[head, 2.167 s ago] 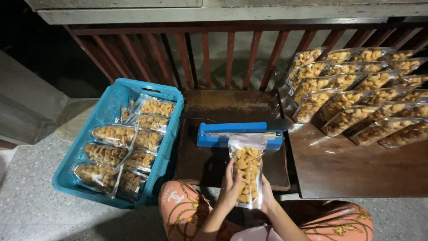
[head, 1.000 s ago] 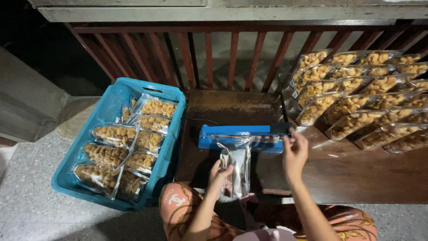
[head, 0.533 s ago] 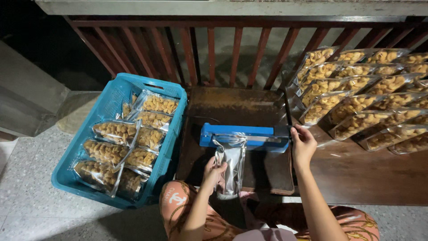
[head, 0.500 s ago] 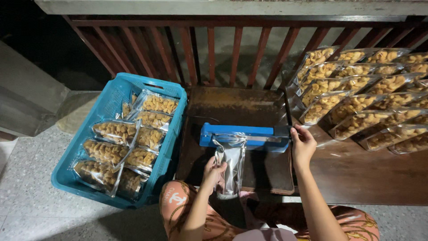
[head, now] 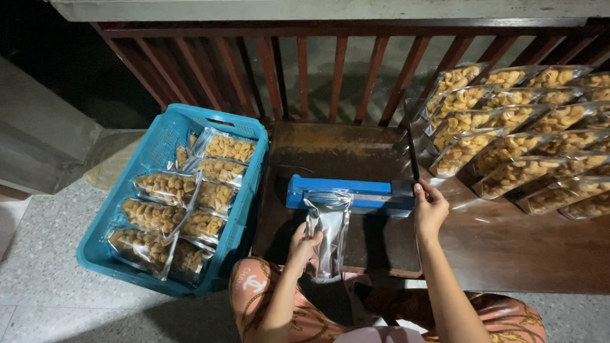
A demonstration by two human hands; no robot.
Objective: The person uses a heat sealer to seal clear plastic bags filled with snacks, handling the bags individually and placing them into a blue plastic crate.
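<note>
The left hand [head: 304, 244] held a pouch [head: 328, 236] upright by its left edge, fingers closed around it, its top edge lying in the blue heat sealer [head: 348, 194] on the dark surface [head: 337, 149]. The right hand [head: 430, 206] gripped the sealer's right end, fingers curled over it. A blue crate [head: 166, 133] of filled packets [head: 166, 187] stood to the left; more filled packets [head: 508, 136] lay in rows to the right.

Clear pouch [head: 329, 235], silvery back, upright at centre. Filled clear snack bags [head: 184, 209] in blue crate [head: 159, 136], left. More filled bags [head: 515, 140] in overlapping rows on counter [head: 527, 248], right.
</note>
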